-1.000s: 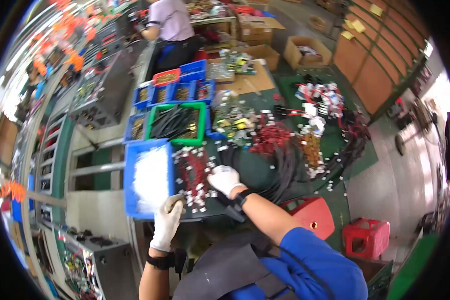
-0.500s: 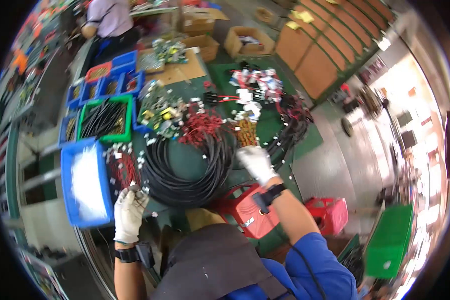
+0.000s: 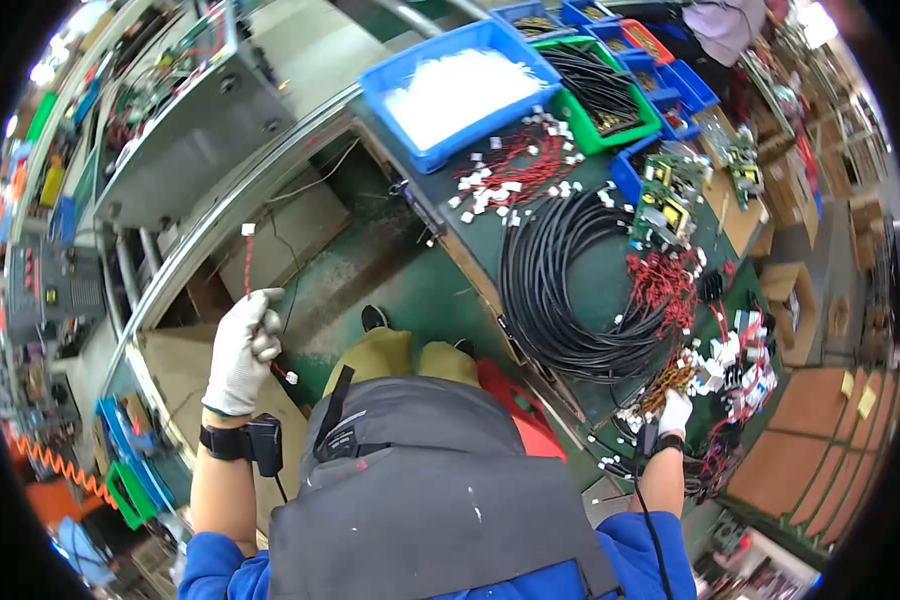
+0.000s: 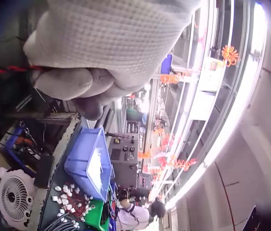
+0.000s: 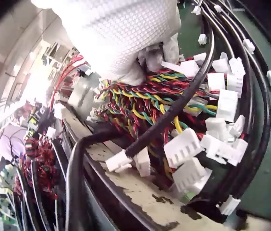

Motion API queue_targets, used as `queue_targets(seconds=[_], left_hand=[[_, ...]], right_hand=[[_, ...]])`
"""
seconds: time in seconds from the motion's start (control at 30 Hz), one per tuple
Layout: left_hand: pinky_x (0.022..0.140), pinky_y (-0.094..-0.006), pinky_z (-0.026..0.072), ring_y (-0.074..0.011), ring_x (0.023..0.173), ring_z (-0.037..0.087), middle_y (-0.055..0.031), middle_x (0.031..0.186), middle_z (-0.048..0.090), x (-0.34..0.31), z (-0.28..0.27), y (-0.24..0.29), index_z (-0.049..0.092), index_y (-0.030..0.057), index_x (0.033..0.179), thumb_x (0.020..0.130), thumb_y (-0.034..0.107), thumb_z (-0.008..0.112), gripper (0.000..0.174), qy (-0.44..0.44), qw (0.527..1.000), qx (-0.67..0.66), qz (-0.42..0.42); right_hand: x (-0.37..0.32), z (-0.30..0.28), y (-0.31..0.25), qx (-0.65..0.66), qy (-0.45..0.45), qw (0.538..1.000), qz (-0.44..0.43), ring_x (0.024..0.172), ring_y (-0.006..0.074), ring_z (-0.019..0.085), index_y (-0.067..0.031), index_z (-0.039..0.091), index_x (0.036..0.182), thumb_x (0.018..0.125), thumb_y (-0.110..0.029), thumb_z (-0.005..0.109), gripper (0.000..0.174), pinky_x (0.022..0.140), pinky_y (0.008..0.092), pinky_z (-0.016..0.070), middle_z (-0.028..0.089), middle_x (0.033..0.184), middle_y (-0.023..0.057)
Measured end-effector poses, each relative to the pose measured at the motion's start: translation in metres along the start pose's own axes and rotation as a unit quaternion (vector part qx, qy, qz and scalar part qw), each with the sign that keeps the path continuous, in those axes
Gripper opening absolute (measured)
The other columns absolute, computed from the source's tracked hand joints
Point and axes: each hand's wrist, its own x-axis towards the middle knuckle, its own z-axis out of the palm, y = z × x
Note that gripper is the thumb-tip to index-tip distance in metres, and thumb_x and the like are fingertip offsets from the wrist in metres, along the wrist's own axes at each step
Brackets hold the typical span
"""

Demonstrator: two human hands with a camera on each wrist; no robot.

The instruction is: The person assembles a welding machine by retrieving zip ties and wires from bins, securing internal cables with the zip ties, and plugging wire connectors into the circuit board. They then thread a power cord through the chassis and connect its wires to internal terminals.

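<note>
My gloved left hand (image 3: 240, 355) is raised over the floor beside the bench, fingers curled round a short twisted red cable (image 3: 249, 262) with white plugs at its ends. The left wrist view shows the red cable (image 4: 15, 69) coming out from between thumb and fingers of the hand (image 4: 102, 43). At the bench's far right, my gloved right hand (image 3: 675, 412) touches a bundle of multicoloured twisted wires. Seen from the right wrist, the hand (image 5: 126, 38) has bent fingertips on the bundle (image 5: 150, 103); whether they pinch a wire is hidden. White connectors (image 5: 181, 147) surround it.
A big black cable coil (image 3: 530, 290) lies on the bench near red cables (image 3: 530, 165), a blue bin (image 3: 425, 155) of white pieces and a green bin (image 3: 582, 135). Circuit boards (image 3: 665, 205) lie beyond. A red stool (image 3: 530, 425) stands by the bench edge.
The head view has swung round. My left hand has moved away from the bench and holds up the red cable; my right hand has stayed by the multicoloured wires since half a second ago.
</note>
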Motion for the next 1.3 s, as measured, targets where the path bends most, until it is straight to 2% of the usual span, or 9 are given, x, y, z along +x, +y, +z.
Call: queue_targets(seconds=[0.17,0.3,0.4,0.57,0.63,0.77,0.93,1.1,1.3], left_hand=[[0.044,-0.0177,0.0247,-0.0008,0.049,0.029,0.0029,0.072,0.051,-0.019,-0.02,-0.02,0.059,0.0,0.116,0.099,0.027,0.053,0.033,0.006,1.0,-0.018,0.006],[0.045,-0.0179,0.0264,-0.0008,0.048,0.03,0.0014,0.073,0.054,-0.02,-0.033,-0.013,0.059,-0.0008,0.115,0.098,0.028,0.054,0.034,-0.024,0.999,0.012,0.018],[0.044,-0.0177,0.0269,-0.0005,0.048,0.031,0.0014,0.073,0.056,-0.019,-0.055,-0.003,0.059,-0.0009,0.115,0.098,0.029,0.054,0.035,-0.066,0.996,0.042,0.028],[0.042,-0.018,0.0254,-0.0002,0.047,0.032,0.0013,0.074,0.057,-0.012,-0.11,0.011,0.061,0.0011,0.114,0.099,0.031,0.054,0.034,-0.103,0.991,0.068,0.054],[0.042,-0.0183,0.0258,-0.0004,0.047,0.033,0.0004,0.076,0.059,-0.01,-0.12,0.014,0.061,0.0009,0.115,0.099,0.031,0.054,0.035,-0.125,0.988,0.073,0.055],[0.046,-0.0178,0.0419,-0.0026,0.051,0.046,-0.0096,0.099,0.068,-0.018,-0.111,0.033,0.055,-0.0016,0.125,0.1,0.032,0.049,0.043,-0.186,0.975,0.114,0.04],[0.062,-0.0272,0.052,-0.0104,0.067,0.059,-0.0114,0.11,0.066,0.007,-0.112,0.039,0.037,0.0,0.142,0.101,0.03,0.046,0.052,-0.238,0.969,-0.026,0.058],[0.059,-0.0255,0.0476,-0.0096,0.063,0.055,-0.0109,0.108,0.064,0.045,-0.14,0.067,0.035,-0.0004,0.142,0.102,0.028,0.046,0.051,-0.18,0.975,-0.103,0.085],[0.045,-0.0161,0.0313,0.0009,0.05,0.041,-0.0003,0.079,0.067,0.061,-0.152,0.138,0.056,0.0029,0.119,0.094,0.017,0.062,0.029,0.051,0.993,-0.005,0.109]], right_hand=[[-0.027,-0.029,-0.063,-0.015,0.043,0.993,0.109,0.06,0.015,0.052,-0.0031,0.057,0.086,0.088,-0.021,0.053,0.018,0.054,0.033,0.0403,0.054,0.07,0.004],[-0.057,-0.052,-0.098,0.029,0.209,0.976,-0.045,0.053,0.0142,0.052,-0.0007,0.059,0.087,0.087,-0.017,0.053,0.017,0.049,0.0296,0.041,0.059,0.071,0.0057],[-0.077,-0.081,-0.083,-0.066,0.121,0.99,0.028,0.055,0.0153,0.053,0.0002,0.059,0.07,0.084,-0.015,0.051,0.022,0.049,0.0317,0.0402,0.058,0.067,0.0061],[-0.147,-0.055,-0.139,0.243,0.29,0.925,-0.022,0.057,0.0076,0.047,-0.0127,0.059,0.08,0.087,-0.021,0.054,0.012,0.049,0.0229,0.0366,0.05,0.067,-0.0024],[-0.206,0.002,-0.202,0.124,0.2,0.957,-0.171,0.072,0.0135,0.055,-0.0082,0.059,0.101,0.092,-0.019,0.05,0.017,0.061,0.0275,0.0481,0.057,0.088,0.0035],[-0.349,0.176,-0.343,0.205,-0.074,0.967,-0.128,0.059,0.0061,0.053,-0.0021,0.058,0.113,0.091,-0.01,0.053,0.023,0.053,0.0216,0.0468,0.06,0.083,0.0018],[-0.424,0.304,-0.412,0.109,-0.494,0.856,-0.104,0.057,0.0072,0.056,-0.0015,0.059,0.112,0.094,-0.009,0.054,0.021,0.051,0.0224,0.0472,0.061,0.081,0.0023],[-0.41,0.374,-0.465,0.064,-0.646,0.759,-0.049,0.056,0.0092,0.058,0.0006,0.055,0.119,0.095,-0.009,0.053,0.026,0.046,0.0266,0.0512,0.064,0.087,0.0058],[-0.381,0.471,-0.571,0.01,-0.774,0.626,-0.092,0.094,0.0088,0.058,-0.0021,0.05,0.133,0.094,-0.012,0.058,0.042,0.082,0.025,0.0475,0.064,0.116,0.0076]])
